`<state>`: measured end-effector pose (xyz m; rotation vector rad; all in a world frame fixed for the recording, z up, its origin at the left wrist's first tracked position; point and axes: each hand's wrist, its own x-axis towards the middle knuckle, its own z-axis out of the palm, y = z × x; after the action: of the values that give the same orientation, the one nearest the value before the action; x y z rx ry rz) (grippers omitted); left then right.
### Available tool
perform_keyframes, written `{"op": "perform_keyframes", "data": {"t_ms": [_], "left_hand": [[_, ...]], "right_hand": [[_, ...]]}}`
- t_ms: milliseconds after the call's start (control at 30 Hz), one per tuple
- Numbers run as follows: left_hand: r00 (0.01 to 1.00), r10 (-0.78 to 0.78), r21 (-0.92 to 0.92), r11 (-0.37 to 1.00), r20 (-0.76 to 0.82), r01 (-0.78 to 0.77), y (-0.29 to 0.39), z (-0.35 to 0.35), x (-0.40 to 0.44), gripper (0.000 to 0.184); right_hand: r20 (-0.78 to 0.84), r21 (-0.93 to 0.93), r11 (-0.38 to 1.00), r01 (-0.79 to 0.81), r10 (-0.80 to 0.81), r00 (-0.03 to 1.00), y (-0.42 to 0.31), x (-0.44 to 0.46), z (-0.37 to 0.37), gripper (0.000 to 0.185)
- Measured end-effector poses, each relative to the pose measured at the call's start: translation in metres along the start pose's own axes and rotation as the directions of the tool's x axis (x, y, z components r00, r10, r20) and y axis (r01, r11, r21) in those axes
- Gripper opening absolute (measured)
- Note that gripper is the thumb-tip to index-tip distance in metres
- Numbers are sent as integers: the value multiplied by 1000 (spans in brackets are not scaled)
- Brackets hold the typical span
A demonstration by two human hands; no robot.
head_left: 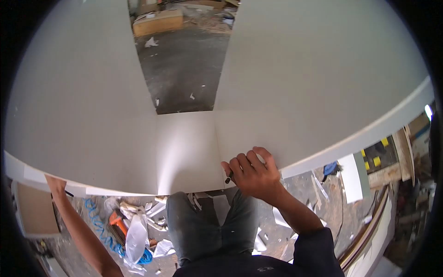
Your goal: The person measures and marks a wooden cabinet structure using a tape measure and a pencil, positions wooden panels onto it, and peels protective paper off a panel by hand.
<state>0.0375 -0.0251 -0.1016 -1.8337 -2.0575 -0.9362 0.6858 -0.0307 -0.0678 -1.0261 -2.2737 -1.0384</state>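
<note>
White panels stand joined like a cabinet carcass: a left side panel (87,101), a right side panel (295,83) and a narrow panel (184,147) between them at the bottom. My right hand (254,173) is closed against the inner face of the right panel, near its front edge. A short dark pen-like stick (228,178) pokes out of that fist; its exact kind is unclear. At far left, my left hand (56,183) is at the left panel's front edge, its fingers hidden by the panel. Beside that wrist a thin dark piece (69,194) shows.
On the floor lie an orange tool (119,223), a coiled blue air hose (94,217) and crumpled white sheeting (136,240). Boards (369,240) lean at the right. Behind the panels is dark floor (182,69) with a wooden block (158,23).
</note>
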Motion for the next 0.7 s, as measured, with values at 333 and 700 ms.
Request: {"op": "perform_keyframes", "data": {"t_ms": [333,700], "left_hand": [[996,88,-199,976,-1,-86,88,-10,20,49],[991,132,-139,982,22,-128,119,-23,24,53]], "right_hand": [[502,607,613,-506,198,842,-92,-86,-33,19],[704,260,-37,-965,692,164,-123,-208,-129,30]]}}
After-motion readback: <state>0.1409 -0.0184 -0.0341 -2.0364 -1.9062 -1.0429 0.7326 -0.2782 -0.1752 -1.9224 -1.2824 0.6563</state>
